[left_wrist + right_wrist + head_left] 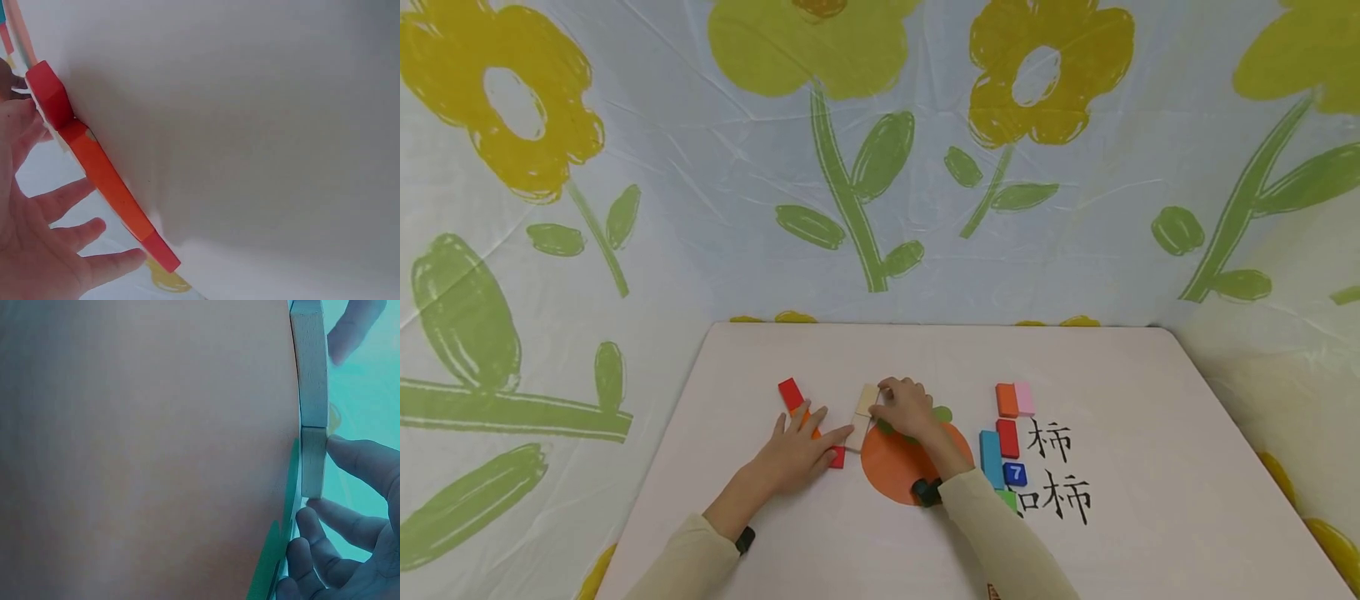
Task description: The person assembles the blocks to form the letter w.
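On the table, a slanting row holds a red block (791, 393), an orange block (115, 187) and another red block (50, 94). Two pale wooden blocks lie end to end beside it, the nearer wooden block (858, 434) and the farther wooden block (868, 399). My left hand (793, 454) spreads its fingers over the row, fingertips right at the orange block and thumb side near the lower red one. With thumb and index finger, my right hand (910, 408) pinches the farther wooden block at its end, the other fingers curled beside it.
A printed orange persimmon (887, 471) with green leaves lies under my right arm. To its right stand an orange block (1007, 401), pink block (1024, 399), red block (1008, 439), light blue block (991, 458), blue 7 block (1016, 474) and green block (1007, 500), beside black characters (1066, 497).
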Action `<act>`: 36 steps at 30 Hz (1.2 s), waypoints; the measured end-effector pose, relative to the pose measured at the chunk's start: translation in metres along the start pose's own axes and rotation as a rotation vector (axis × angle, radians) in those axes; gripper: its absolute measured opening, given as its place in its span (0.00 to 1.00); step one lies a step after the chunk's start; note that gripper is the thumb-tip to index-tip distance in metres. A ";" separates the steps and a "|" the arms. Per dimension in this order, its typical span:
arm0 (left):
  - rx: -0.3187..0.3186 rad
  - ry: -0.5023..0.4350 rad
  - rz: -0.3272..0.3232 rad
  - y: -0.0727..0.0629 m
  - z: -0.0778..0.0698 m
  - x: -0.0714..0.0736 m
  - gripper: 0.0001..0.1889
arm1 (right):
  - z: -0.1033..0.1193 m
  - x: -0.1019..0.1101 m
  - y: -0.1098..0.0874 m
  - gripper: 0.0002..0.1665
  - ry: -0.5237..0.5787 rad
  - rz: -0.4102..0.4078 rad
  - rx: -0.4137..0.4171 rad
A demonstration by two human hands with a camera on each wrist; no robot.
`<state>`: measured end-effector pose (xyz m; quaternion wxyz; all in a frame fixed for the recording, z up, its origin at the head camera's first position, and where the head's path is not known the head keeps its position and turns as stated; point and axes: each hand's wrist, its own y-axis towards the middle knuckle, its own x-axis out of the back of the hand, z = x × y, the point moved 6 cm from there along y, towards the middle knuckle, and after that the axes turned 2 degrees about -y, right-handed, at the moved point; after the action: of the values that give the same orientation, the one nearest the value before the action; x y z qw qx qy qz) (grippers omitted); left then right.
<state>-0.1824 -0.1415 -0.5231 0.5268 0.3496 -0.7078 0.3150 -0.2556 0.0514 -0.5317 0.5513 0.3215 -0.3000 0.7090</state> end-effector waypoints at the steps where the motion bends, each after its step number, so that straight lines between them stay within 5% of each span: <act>1: -0.001 0.001 -0.004 0.001 0.000 -0.001 0.28 | -0.001 0.001 -0.001 0.29 0.017 -0.005 0.005; 10: -0.038 0.081 -0.112 0.021 -0.003 0.007 0.31 | -0.003 0.030 -0.024 0.26 0.219 -0.062 0.143; 21: 0.011 0.005 0.010 0.048 -0.003 0.004 0.30 | -0.012 0.077 -0.075 0.24 0.248 -0.152 0.217; 29: 0.037 -0.020 0.089 0.055 -0.003 -0.006 0.29 | -0.045 0.101 -0.108 0.25 0.241 -0.158 0.274; 36: 0.015 0.028 0.076 0.054 -0.007 -0.007 0.29 | -0.079 0.116 -0.127 0.24 0.208 -0.184 0.293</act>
<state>-0.2220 -0.1049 -0.5323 0.5218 0.3219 -0.7107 0.3449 -0.1636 0.2078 -0.4801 0.5890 0.3496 -0.1045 0.7211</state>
